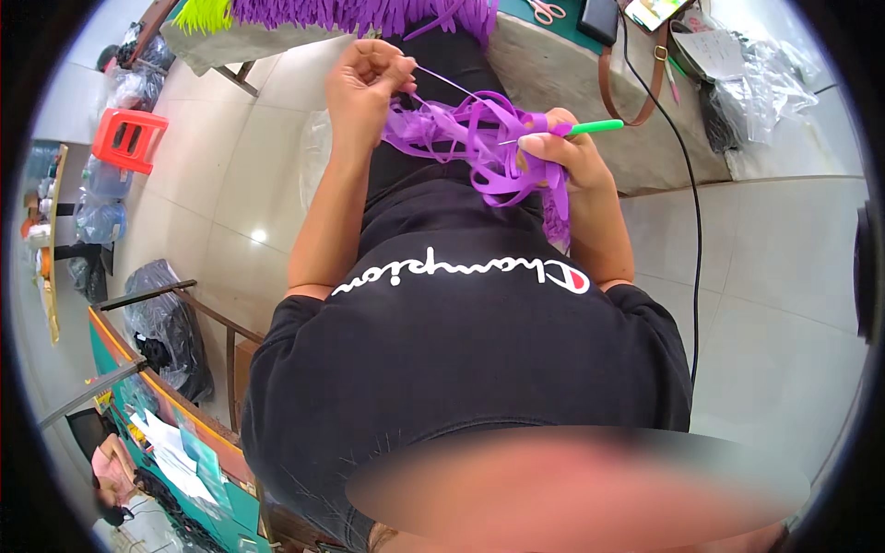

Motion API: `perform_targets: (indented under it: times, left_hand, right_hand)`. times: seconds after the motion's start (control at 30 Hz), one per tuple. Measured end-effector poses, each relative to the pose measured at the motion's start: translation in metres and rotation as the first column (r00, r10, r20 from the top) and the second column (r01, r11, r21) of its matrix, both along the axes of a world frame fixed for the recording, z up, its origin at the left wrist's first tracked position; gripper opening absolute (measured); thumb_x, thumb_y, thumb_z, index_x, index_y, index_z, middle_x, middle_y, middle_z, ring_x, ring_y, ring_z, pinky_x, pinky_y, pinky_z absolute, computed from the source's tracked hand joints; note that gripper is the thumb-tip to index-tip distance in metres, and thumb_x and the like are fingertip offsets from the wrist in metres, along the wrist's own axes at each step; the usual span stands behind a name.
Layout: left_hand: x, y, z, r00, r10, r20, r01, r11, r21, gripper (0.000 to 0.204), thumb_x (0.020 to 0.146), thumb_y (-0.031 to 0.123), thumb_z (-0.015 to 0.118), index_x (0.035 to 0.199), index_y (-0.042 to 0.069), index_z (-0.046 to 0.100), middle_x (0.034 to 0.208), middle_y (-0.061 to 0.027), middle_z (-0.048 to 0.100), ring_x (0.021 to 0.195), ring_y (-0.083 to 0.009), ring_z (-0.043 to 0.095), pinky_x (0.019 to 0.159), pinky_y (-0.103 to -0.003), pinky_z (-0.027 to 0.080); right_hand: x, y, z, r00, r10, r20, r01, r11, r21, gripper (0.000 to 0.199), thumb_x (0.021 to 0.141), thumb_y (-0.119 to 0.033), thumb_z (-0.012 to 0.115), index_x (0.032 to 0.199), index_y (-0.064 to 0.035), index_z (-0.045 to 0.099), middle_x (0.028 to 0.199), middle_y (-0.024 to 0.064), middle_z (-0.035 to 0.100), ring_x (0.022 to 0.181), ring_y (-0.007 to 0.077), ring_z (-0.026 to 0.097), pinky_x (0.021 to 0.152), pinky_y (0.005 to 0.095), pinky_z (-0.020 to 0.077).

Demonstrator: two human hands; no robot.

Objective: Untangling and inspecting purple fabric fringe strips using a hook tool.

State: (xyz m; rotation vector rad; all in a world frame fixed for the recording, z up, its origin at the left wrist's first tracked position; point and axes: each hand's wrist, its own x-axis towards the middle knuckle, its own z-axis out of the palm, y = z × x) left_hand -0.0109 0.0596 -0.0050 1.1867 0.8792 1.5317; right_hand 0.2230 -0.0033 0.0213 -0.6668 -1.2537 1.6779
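A bundle of looped purple ribbon strips (493, 147) lies across my lap and hangs between my hands. My right hand (576, 157) is closed around part of the bundle and a slim tool with a green handle (597, 126). The tool's thin metal shaft points left into the loops, where its tip is hard to make out. Up and to the left, my left hand (371, 81) pinches a thin purple strand (447, 78) that runs tight toward the bundle. Some of the fingers on my right hand are hidden by the ribbons.
Ahead, purple fringe (359, 14) and lime-green fringe (205, 14) hang over a grey table edge. Scissors (546, 11), a black case (599, 20) and a brown strap (636, 92) lie at right. A black cable (687, 161) trails down. A red stool (129, 140) stands left; a person (112, 470) sits lower left.
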Motion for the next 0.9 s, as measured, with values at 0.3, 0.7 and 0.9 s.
perform_targets:
  times: [0.3,0.7,0.9]
  left_hand:
    - [-0.029,0.002,-0.008,0.822,-0.186,-0.539,0.189,0.981,-0.051,0.014,0.081,0.002,0.065,0.095,0.001,0.064,0.075,-0.0057,0.065,0.069,-0.0108,0.061,0.064,-0.024,0.049]
    - [0.027,-0.041,0.024,0.846,0.003,-0.533,0.259,0.871,0.418,0.021,0.075,0.002,0.069,0.096,0.006,0.069,0.094,-0.0066,0.066,0.088,-0.0225,0.061,0.079,-0.032,0.049]
    - [0.019,-0.042,0.021,0.838,0.08,-0.539,0.093,0.954,0.285,0.025,0.077,-0.005,0.063,0.098,0.006,0.071,0.081,-0.0056,0.067,0.077,-0.01,0.061,0.066,-0.022,0.048]
  right_hand:
    - [0.008,-0.01,0.008,0.974,-0.219,-0.049,0.218,0.976,-0.03,0.026,0.074,-0.023,0.062,0.066,-0.0019,0.05,0.055,0.0093,0.052,0.044,0.0155,0.048,0.043,0.0264,0.0364]
    - [-0.007,-0.002,0.024,0.969,0.053,0.242,-0.022,0.991,-0.129,0.016,0.076,-0.013,0.065,0.082,-0.0035,0.054,0.073,0.0066,0.058,0.068,0.0133,0.057,0.06,0.0246,0.043]
    - [0.012,0.028,-0.004,0.954,0.142,0.262,-0.115,0.986,-0.117,0.023,0.083,-0.023,0.067,0.09,-0.0019,0.061,0.071,0.003,0.06,0.063,0.009,0.055,0.057,0.0237,0.0421]
